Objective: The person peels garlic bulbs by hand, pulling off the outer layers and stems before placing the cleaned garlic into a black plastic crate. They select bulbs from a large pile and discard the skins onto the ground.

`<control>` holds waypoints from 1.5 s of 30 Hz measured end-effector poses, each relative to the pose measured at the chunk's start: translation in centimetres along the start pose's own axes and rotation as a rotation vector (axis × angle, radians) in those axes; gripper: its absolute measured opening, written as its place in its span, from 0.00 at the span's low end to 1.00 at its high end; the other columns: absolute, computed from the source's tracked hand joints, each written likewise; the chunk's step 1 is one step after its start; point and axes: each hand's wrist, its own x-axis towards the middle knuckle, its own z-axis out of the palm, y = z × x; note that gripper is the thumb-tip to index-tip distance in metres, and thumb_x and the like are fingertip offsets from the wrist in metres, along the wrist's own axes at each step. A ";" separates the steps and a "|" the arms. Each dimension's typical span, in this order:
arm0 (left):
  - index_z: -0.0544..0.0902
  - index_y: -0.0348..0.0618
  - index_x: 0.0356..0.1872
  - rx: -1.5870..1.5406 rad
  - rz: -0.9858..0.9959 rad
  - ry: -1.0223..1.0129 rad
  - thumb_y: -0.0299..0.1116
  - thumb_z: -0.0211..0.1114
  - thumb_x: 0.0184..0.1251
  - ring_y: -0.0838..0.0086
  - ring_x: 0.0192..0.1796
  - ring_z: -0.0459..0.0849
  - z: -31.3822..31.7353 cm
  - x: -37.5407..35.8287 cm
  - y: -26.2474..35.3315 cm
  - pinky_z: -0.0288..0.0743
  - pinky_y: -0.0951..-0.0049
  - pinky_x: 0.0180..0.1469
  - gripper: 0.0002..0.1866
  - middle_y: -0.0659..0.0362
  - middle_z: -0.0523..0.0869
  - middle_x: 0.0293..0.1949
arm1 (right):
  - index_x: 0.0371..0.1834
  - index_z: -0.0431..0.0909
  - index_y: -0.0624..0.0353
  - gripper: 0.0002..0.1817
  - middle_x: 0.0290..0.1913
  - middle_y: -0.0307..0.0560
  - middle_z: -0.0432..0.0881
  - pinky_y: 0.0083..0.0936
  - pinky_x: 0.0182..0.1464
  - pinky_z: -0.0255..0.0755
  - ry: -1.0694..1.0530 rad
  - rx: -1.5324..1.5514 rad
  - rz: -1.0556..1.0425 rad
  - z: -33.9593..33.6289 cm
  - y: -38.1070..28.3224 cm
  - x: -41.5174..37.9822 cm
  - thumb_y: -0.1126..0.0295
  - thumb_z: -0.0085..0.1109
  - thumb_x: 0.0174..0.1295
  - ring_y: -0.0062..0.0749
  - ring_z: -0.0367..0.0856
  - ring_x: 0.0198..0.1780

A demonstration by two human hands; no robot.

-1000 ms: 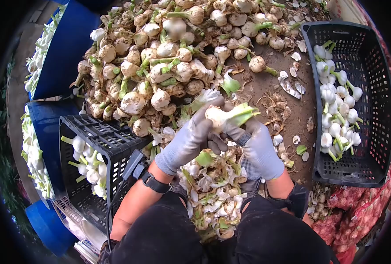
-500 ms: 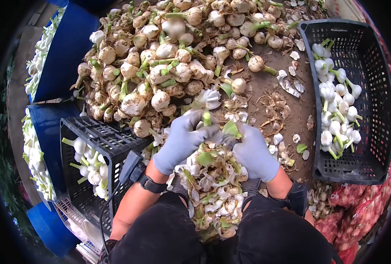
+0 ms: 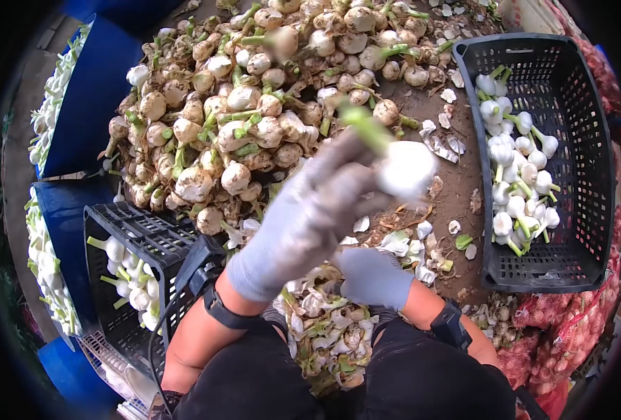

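Note:
My left hand (image 3: 310, 210), in a grey-white glove with dirty fingers, is closed on a garlic bulb (image 3: 408, 170). The bulb is clean and white, its short green stem pointing up and left, and motion smears both bulb and hand. It is held up over the brown ground, right of the heap. My right hand (image 3: 375, 278), gloved too, is low beside a pile of loose garlic peelings (image 3: 331, 329) between my legs. Its fingers point left and are mostly hidden, so I cannot make out what they hold.
A large heap of unpeeled garlic (image 3: 233, 126) lies ahead. At right stands a black crate (image 3: 576, 161) with white bulbs; another black crate (image 3: 160, 234) with bulbs tilts at left. Blue tubs (image 3: 97, 91) of garlic line the left edge. Red net sacks (image 3: 555, 322) lie at lower right.
My hands were together over the peelings. My left hand has risen and moved right with the garlic bulb, now bare and white; my right hand has dropped slightly. The whole view has shifted a little.

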 end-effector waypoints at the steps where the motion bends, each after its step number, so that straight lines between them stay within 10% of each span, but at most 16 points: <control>1: 0.54 0.40 0.76 0.037 -0.037 -0.085 0.46 0.60 0.73 0.65 0.66 0.74 2.3 0.4 1.0 0.71 0.65 0.66 0.39 0.50 0.67 0.69 | 0.62 0.72 0.57 0.26 0.40 0.59 0.84 0.43 0.46 0.77 -0.003 0.046 -0.081 -0.6 0.2 -0.1 0.61 0.63 0.61 0.54 0.84 0.43; 3: 0.54 0.39 0.76 0.313 0.226 -0.001 0.43 0.58 0.74 0.65 0.64 0.75 0.9 1.8 2.0 0.70 0.65 0.66 0.36 0.49 0.68 0.69 | 0.60 0.73 0.56 0.24 0.42 0.58 0.83 0.42 0.46 0.78 0.549 0.072 -0.119 -1.3 1.6 0.3 0.59 0.62 0.63 0.52 0.84 0.44; 7: 0.68 0.34 0.68 0.215 0.091 0.309 0.38 0.56 0.77 0.69 0.57 0.81 -2.8 0.7 0.1 0.76 0.66 0.61 0.25 0.52 0.78 0.60 | 0.56 0.78 0.51 0.22 0.46 0.55 0.82 0.41 0.49 0.77 0.985 -0.106 0.626 -7.9 8.7 2.9 0.63 0.68 0.58 0.48 0.82 0.47; 14: 0.76 0.33 0.60 0.706 -0.156 0.150 0.32 0.60 0.73 0.77 0.54 0.80 -6.5 -1.1 -6.4 0.73 0.76 0.58 0.19 0.57 0.81 0.54 | 0.52 0.82 0.47 0.23 0.62 0.54 0.68 0.40 0.58 0.74 0.709 -0.183 0.473 -9.5 11.1 7.2 0.78 0.62 0.51 0.54 0.76 0.55; 18: 0.75 0.32 0.60 0.732 -0.205 0.214 0.27 0.61 0.70 0.76 0.54 0.80 -8.4 -1.0 -8.9 0.73 0.75 0.59 0.19 0.55 0.82 0.54 | 0.55 0.80 0.49 0.26 0.65 0.57 0.65 0.40 0.59 0.73 0.908 0.014 0.309 -8.2 12.0 6.4 0.81 0.59 0.51 0.55 0.76 0.56; 23: 0.72 0.34 0.63 0.691 -0.263 0.195 0.26 0.63 0.68 0.75 0.57 0.78 -8.1 -1.6 -10.1 0.72 0.74 0.61 0.23 0.56 0.80 0.58 | 0.46 0.86 0.48 0.20 0.45 0.54 0.84 0.38 0.53 0.76 0.770 -0.017 0.393 -3.5 11.8 4.8 0.80 0.57 0.51 0.53 0.81 0.48; 25: 0.72 0.38 0.66 1.216 0.138 0.119 0.25 0.71 0.57 0.66 0.60 0.79 -6.7 -1.2 -8.9 0.71 0.69 0.64 0.32 0.51 0.79 0.60 | 0.45 0.86 0.54 0.14 0.46 0.50 0.86 0.34 0.52 0.75 0.779 0.409 0.186 -2.4 9.0 3.6 0.75 0.64 0.54 0.40 0.84 0.46; 29: 0.80 0.40 0.58 1.063 0.056 0.083 0.29 0.78 0.51 0.67 0.57 0.82 -6.5 -1.9 -7.1 0.74 0.69 0.61 0.30 0.52 0.83 0.55 | 0.55 0.78 0.62 0.16 0.42 0.38 0.81 0.16 0.42 0.76 0.592 1.529 -0.041 -3.3 3.3 1.5 0.75 0.63 0.64 0.20 0.81 0.40; 35: 0.80 0.38 0.56 1.170 0.077 0.135 0.38 0.82 0.47 0.66 0.54 0.84 -5.3 -1.8 -4.7 0.76 0.70 0.57 0.34 0.52 0.85 0.51 | 0.43 0.79 0.65 0.18 0.32 0.39 0.81 0.15 0.28 0.69 0.571 0.660 0.147 -3.6 2.8 2.1 0.57 0.53 0.73 0.15 0.75 0.26; 37: 0.81 0.38 0.55 1.144 0.098 0.191 0.35 0.82 0.47 0.67 0.54 0.84 -5.3 -1.8 -4.4 0.76 0.70 0.56 0.31 0.52 0.85 0.52 | 0.45 0.80 0.68 0.18 0.37 0.49 0.87 0.28 0.42 0.75 0.604 0.849 0.120 -2.9 2.5 2.7 0.61 0.56 0.71 0.29 0.83 0.37; 45: 0.84 0.42 0.52 0.955 0.159 0.183 0.27 0.79 0.47 0.68 0.56 0.82 -6.2 -1.8 -3.9 0.75 0.70 0.60 0.26 0.54 0.84 0.53 | 0.47 0.76 0.70 0.20 0.33 0.44 0.82 0.20 0.37 0.75 0.447 1.161 0.074 -3.0 1.4 1.9 0.59 0.49 0.75 0.20 0.78 0.29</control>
